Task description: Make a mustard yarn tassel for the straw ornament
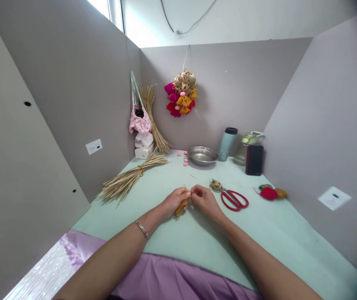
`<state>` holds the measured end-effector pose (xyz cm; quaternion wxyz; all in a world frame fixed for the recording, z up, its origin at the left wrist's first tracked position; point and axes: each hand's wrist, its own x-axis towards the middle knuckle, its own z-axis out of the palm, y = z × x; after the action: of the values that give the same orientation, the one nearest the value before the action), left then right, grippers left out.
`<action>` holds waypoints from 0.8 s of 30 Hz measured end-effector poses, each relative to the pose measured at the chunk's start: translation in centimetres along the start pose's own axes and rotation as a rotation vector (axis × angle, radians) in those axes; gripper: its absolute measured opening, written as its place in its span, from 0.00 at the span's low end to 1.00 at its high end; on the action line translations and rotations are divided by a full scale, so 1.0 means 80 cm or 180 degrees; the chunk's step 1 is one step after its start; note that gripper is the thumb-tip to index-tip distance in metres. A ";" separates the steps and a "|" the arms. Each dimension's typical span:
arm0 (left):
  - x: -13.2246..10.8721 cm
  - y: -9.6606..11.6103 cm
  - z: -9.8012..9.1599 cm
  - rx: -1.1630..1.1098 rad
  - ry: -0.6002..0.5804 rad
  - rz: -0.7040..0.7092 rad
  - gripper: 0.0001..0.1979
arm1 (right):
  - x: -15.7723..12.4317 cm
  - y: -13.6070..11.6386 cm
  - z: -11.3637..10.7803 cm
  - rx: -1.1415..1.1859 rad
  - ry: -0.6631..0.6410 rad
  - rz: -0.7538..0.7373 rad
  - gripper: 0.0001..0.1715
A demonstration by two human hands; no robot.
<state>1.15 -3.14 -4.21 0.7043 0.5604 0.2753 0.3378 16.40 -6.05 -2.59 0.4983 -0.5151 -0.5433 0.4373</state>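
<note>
Over the middle of the pale green table, my left hand (176, 200) is closed on a mustard-yellow yarn tassel (180, 208), whose strands hang below the fingers. My right hand (203, 199) meets it at the tassel's top, thumb and forefinger pinched together. What those fingertips hold is too small to make out. Just right of my hands lie red-handled scissors (234, 200), with a small woven straw ball (216, 185) by their blades. Balls of red yarn (268, 193) and mustard yarn (281, 193) rest farther right.
Bundled straw (131, 177) lies at left, and another bundle (153, 121) leans in the corner beside a pink pouch (141, 123). At the back stand a metal bowl (203, 156), a tumbler (227, 145), a green bottle (241, 154) and a phone (254, 160). A tasselled cluster (183, 93) hangs on the wall.
</note>
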 end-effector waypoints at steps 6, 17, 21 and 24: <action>0.001 0.001 -0.001 0.0072 0.0020 -0.0007 0.19 | 0.004 -0.002 -0.009 0.0432 0.0002 0.0126 0.10; -0.001 0.001 0.000 0.0133 0.0014 0.0012 0.20 | -0.001 -0.004 -0.004 0.1306 -0.0417 0.0438 0.12; 0.000 0.001 0.000 0.0124 -0.0005 0.0002 0.21 | 0.000 -0.010 -0.010 0.1625 -0.0518 0.0492 0.14; -0.002 0.003 0.001 0.0109 -0.0024 0.0024 0.20 | 0.001 -0.014 -0.013 0.1854 -0.0423 0.0416 0.13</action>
<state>1.08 -3.24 -3.93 0.6944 0.5747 0.2763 0.3335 17.29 -6.10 -1.33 0.5593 -0.3546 -0.3921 0.6385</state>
